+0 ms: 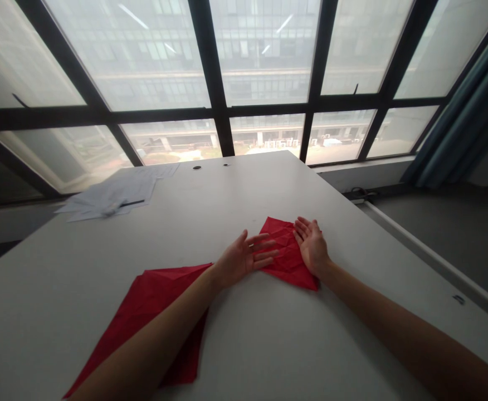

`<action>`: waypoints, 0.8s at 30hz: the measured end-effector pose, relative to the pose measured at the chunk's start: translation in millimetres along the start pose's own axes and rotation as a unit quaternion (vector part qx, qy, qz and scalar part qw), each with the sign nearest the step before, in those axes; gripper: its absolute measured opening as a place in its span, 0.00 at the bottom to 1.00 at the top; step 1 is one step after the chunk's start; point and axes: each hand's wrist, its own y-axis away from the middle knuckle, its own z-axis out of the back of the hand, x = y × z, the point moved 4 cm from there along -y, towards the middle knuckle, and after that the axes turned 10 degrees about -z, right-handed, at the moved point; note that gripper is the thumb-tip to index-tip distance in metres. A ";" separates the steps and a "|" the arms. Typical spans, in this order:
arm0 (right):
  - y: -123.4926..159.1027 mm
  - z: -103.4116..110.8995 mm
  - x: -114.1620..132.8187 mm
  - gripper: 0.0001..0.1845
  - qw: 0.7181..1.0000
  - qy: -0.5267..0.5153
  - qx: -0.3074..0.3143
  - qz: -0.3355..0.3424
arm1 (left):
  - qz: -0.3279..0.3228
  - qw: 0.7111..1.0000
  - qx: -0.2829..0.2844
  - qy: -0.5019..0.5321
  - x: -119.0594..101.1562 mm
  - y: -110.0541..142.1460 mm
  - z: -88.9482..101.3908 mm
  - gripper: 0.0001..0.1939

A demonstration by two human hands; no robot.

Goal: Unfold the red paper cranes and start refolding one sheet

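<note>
A small red folded piece, thin and creased like fabric [283, 253], lies on the white table between my two hands. My left hand [244, 257] is palm up over its left side, fingers spread and holding nothing. At its right edge, my right hand [311, 245] rests with the palm turned inward and fingers stretched out; whether it presses on the red piece I cannot tell. A larger red sheet of similar material [144, 301] lies flat at the lower left, partly hidden under my left forearm.
White papers [114, 186] are spread at the table's far left, with a dark pen [132, 203] on them. A round hole [196, 167] is near the far edge of the table [235, 195]. Windows stand behind, and a blue curtain [457, 106] hangs at the right.
</note>
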 end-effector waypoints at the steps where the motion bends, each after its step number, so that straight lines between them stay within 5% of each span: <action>1: -1.1 0.9 -0.2 0.19 1.000 -0.003 0.006 -0.001 | 0.020 1.000 -0.004 -0.010 2.7 -0.9 1.1 0.23; 4: -2.4 1.6 -0.7 0.20 1.000 -0.002 0.010 -0.003 | -0.094 0.986 -0.126 -0.060 -4.2 -7.5 18.2 0.12; 7: 0.8 -1.7 0.3 0.21 1.000 0.005 -0.003 -0.003 | -0.284 0.902 -0.170 -0.277 -20.0 -3.6 22.7 0.10; 10: 7.0 -6.8 5.1 0.22 1.000 0.001 -0.012 0.003 | -0.325 0.764 -0.005 -0.557 -15.2 3.0 0.2 0.15; 14: 13.8 -15.0 13.8 0.24 0.997 -0.029 0.066 -0.041 | -0.232 0.613 0.152 -0.740 7.4 5.9 -12.7 0.23; 18: 27.9 -11.1 12.7 0.26 0.965 0.017 0.150 -0.214 | -0.200 0.562 0.175 -0.783 15.0 2.0 -7.3 0.24; 24: 84.3 24.8 25.3 0.20 0.863 0.189 0.208 -0.419 | -0.199 0.542 0.167 -0.799 18.2 0.9 -3.7 0.28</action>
